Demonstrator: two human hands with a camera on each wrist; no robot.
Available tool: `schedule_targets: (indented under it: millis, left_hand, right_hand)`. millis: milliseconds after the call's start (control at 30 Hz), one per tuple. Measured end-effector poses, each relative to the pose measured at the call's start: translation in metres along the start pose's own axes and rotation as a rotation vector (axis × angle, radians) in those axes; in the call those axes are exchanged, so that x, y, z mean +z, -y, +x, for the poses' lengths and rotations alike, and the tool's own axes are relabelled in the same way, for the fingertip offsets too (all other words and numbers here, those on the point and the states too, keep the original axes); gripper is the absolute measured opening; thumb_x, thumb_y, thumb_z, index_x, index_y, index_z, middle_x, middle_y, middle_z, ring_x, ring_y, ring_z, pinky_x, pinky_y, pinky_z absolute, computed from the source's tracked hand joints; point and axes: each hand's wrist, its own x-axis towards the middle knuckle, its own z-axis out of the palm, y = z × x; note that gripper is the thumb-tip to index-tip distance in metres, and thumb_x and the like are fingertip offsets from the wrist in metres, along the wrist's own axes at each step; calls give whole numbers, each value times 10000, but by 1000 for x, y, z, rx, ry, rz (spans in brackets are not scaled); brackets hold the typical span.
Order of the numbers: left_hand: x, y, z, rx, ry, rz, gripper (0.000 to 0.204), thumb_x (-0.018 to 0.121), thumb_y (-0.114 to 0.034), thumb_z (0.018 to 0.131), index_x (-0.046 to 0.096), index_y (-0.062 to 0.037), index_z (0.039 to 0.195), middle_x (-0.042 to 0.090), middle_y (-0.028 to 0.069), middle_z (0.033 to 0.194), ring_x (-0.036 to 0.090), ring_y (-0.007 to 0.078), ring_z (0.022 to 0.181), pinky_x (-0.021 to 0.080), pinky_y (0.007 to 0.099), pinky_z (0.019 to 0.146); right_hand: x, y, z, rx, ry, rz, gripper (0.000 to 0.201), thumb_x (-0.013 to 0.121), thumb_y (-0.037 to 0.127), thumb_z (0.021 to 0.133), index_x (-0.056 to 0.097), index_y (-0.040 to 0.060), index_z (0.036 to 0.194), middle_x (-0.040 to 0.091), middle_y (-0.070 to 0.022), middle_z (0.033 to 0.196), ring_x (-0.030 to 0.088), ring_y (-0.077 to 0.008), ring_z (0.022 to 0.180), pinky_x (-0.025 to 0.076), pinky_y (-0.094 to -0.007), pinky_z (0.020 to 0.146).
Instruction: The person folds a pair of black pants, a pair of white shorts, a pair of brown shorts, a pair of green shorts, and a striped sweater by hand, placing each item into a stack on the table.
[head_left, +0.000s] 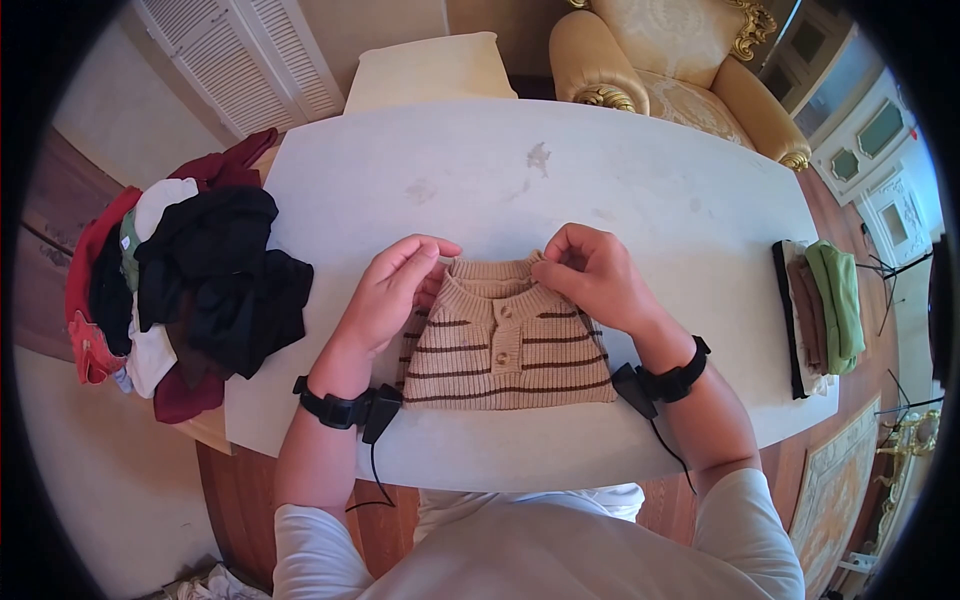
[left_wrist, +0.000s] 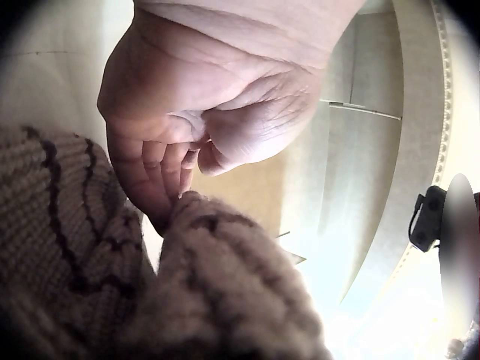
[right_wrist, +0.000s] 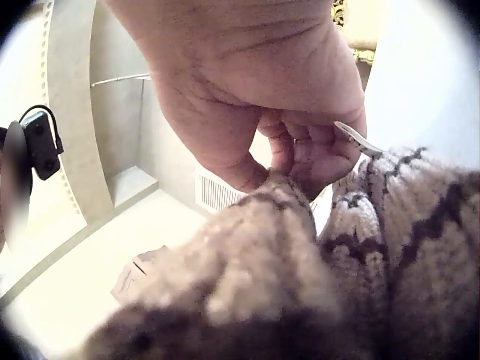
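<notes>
A beige knitted sweater (head_left: pixel 500 345) with dark brown stripes and a buttoned placket lies folded on the table, collar pointing away from me. My right hand (head_left: pixel 597 275) pinches the knit at the right end of the collar, thumb in front and fingers behind, as the right wrist view shows. At the collar's left end is my left hand (head_left: pixel 395 285), its index finger extended over the edge. In the left wrist view, the left fingers (left_wrist: pixel 154 176) reach behind the raised knit, while the thumb stands apart from it.
A heap of dark, red and white clothes (head_left: pixel 205 260) covers the table's left end. Folded garments (head_left: pixel 835 305), green outermost, lie at the right edge. Beyond the white table (head_left: pixel 420 150) stand a gold armchair (head_left: pixel 690 60) and a cream-covered seat (head_left: pixel 435 70).
</notes>
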Motion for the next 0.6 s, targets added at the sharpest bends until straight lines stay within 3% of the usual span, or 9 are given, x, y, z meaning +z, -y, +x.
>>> schedule_targets:
  millis: [200,300,400,600]
  left_hand:
    - [1,3,2,55,-15,53,214,632,-217,1077,683,-35,1179,682,-8,908,599,43,786,499,217,713]
    - [3,7,4,93,-30,50,177,680,-153,1044,686,-9,1146,701,-7,890,592,34,766,490,215,701]
    - [2,9,5,104,-46,42,163,690,-137,1036,691,2,1121,710,-2,899,593,28,771,487,214,694]
    - [3,8,5,76,-60,24,180,715,-151,1024,697,11,1101,713,1,909,604,29,784,491,211,696]
  right_hand:
    - [-4,-8,6,54,34,37,272,576,243,1099,696,2,1056,652,0,847,601,-65,736,502,-242,637]
    - [-8,-11,6,68,70,91,352,496,286,1133,705,3,1131,666,-19,900,624,-90,747,535,-251,656]
    - [-9,-10,8,100,57,150,350,509,268,1117,701,-24,1105,658,-29,845,638,-101,735,562,-271,637]
    - [-5,0,5,110,59,0,349,625,315,1070,708,-18,1012,631,6,766,581,-63,696,483,-251,591]
